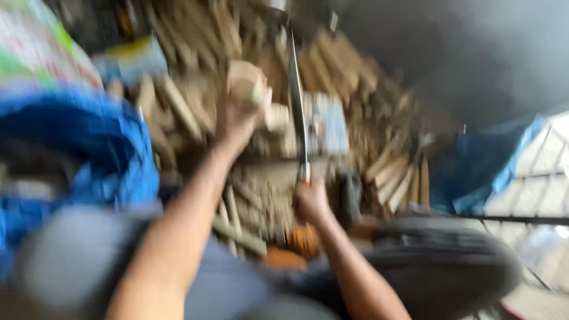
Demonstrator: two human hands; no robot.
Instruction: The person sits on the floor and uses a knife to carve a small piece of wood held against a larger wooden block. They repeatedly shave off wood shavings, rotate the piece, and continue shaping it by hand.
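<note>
The view is heavily motion-blurred. My left hand (236,121) is raised and closed around a pale chunk of wood (248,83). My right hand (309,201) grips the handle of a long knife (295,95), whose blade points up and away, just right of the wood chunk. Both forearms reach forward from the bottom of the head view over my knees.
A large heap of split wooden sticks (349,77) fills the middle and back. A blue sack or tarp (89,148) bulges at left, another blue sheet (486,160) lies at right beside a white grid-like frame (545,172). A dark wall is at the upper right.
</note>
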